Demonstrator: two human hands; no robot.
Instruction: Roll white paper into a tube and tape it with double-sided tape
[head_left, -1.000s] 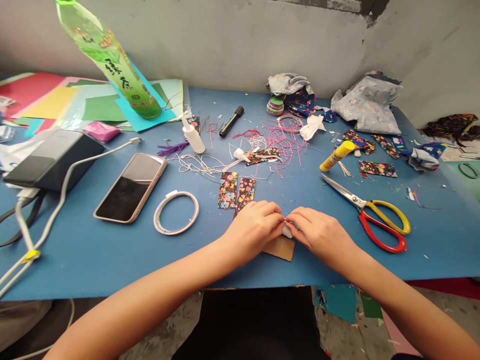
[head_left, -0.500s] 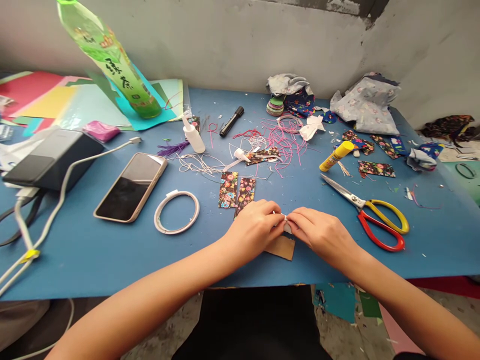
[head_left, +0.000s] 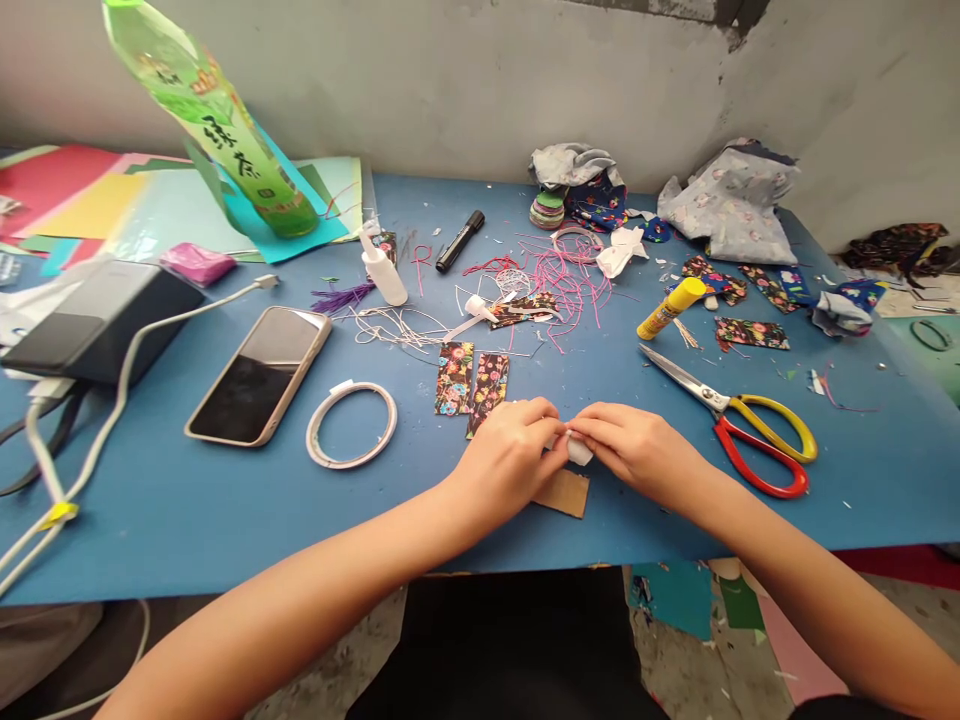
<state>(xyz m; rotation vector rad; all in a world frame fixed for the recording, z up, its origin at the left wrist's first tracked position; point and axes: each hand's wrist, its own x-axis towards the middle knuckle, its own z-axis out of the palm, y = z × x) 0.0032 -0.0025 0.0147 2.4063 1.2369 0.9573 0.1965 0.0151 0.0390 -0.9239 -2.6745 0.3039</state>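
Observation:
My left hand [head_left: 517, 455] and my right hand [head_left: 634, 445] meet near the front edge of the table, fingertips pinched together. Between them they grip a small white piece [head_left: 579, 450], perhaps paper or tape; most of it is hidden by the fingers. Under my left hand a brown cardboard piece [head_left: 564, 493] lies on the table. Just beyond that hand are two dark floral strips, one with blue flowers [head_left: 454, 378] and one with pink flowers [head_left: 489, 388].
Scissors [head_left: 731, 415] and a yellow glue stick [head_left: 670, 308] are on the right. To the left lie a tape roll [head_left: 313, 440], a phone [head_left: 259, 378] and a power bank [head_left: 105, 320]. Pink string [head_left: 570, 275], a white squeeze bottle [head_left: 386, 275] and a green tea bottle [head_left: 225, 140] are farther back.
My fingertips have shifted slightly, and more of the white piece shows below my right fingers. Both hands keep their pinch, and the surrounding things stay in place.

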